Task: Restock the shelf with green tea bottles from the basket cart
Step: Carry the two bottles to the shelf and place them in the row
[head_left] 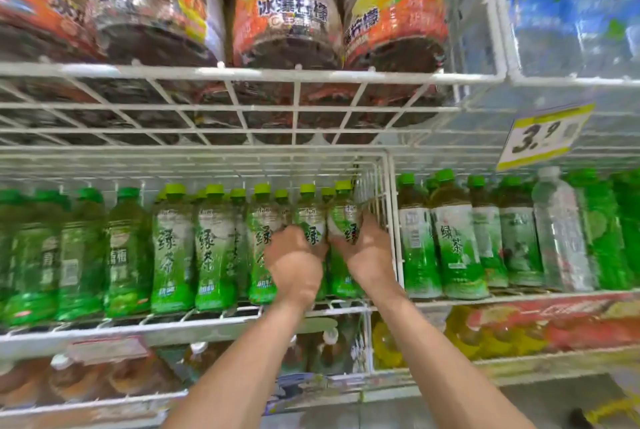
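Note:
A row of green tea bottles with light green caps stands upright on the white wire shelf. My left hand grips one green tea bottle at its middle. Beside it, my right hand grips the neighbouring green tea bottle, the last one against the wire divider. Both bottles stand in the row at the shelf's right end. The basket cart is out of view.
Above, a wire shelf carries large lemon tea bottles. Darker green bottles fill the left. Right of the divider stand other green tea bottles, a clear water bottle and a yellow price tag. More drinks sit below.

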The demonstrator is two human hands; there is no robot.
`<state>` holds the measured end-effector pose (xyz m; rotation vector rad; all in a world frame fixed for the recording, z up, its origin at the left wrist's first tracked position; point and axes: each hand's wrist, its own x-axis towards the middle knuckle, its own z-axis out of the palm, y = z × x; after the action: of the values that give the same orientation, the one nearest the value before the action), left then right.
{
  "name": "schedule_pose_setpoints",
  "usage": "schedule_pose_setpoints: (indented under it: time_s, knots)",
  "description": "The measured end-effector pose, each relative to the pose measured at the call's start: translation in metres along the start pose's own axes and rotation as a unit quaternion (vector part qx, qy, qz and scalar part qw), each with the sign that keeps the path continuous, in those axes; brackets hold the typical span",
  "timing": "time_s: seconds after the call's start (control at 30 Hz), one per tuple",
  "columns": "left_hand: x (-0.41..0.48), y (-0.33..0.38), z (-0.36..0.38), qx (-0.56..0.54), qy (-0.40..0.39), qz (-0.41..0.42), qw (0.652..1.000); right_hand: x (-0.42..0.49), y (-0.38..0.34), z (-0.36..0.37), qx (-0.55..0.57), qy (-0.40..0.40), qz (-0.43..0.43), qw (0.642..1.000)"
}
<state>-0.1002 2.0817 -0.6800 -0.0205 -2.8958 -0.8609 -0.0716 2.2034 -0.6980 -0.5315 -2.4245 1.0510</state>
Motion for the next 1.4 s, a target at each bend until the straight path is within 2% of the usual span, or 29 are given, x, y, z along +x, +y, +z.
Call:
schedule_pose_setpoints:
  time_s: [0.1, 0.37, 0.53, 0.67, 0.77, 0.83, 0.93, 1.03, 1.17, 1.3, 1.4]
  knots:
    - [-0.004, -0.003, 0.003, -0.045, 0.009, 0.007, 0.999, -0.002, 0.003, 0.006, -0.007, 0.002, 0.018, 1.0]
    - [-0.016, -0.005, 0.003, 0.009, 0.031, 0.044, 0.999, -0.008, 0.002, 0.007, 0.006, 0.021, -0.011, 1.0]
    - [-0.021, -0.005, -0.002, 0.017, -0.021, 0.054, 0.998, -0.006, 0.0, 0.005, -0.003, 0.009, 0.001, 1.0]
    - [-0.025, -0.009, -0.026, 0.041, -0.054, 0.098, 0.993, -0.011, -0.013, -0.008, -0.018, -0.01, 0.017, 1.0]
    - [-0.035, -0.008, -0.067, 0.064, -0.089, 0.133, 0.985, -0.032, -0.044, -0.035, -0.046, -0.037, 0.043, 0.997]
    - [-0.046, 0.0, -0.106, 0.098, -0.113, 0.174, 0.973, -0.05, -0.074, -0.065, -0.121, -0.074, 0.054, 0.988]
    - [-0.07, 0.017, -0.172, 0.143, -0.112, 0.248, 0.952, -0.075, -0.118, -0.114, -0.235, -0.139, -0.007, 0.962]
    - [-0.099, 0.041, -0.246, 0.184, -0.13, 0.284, 0.932, -0.095, -0.172, -0.172, -0.269, -0.18, -0.072, 0.943]
    - [-0.14, 0.074, -0.328, 0.205, -0.174, 0.29, 0.919, -0.118, -0.242, -0.24, -0.296, -0.216, -0.143, 0.919]
    - [-0.178, 0.094, -0.38, 0.208, -0.178, 0.279, 0.92, -0.15, -0.275, -0.278, -0.332, -0.232, -0.14, 0.904]
    - [-0.203, 0.095, -0.401, 0.188, -0.177, 0.275, 0.926, -0.18, -0.29, -0.3, -0.317, -0.216, -0.121, 0.916]
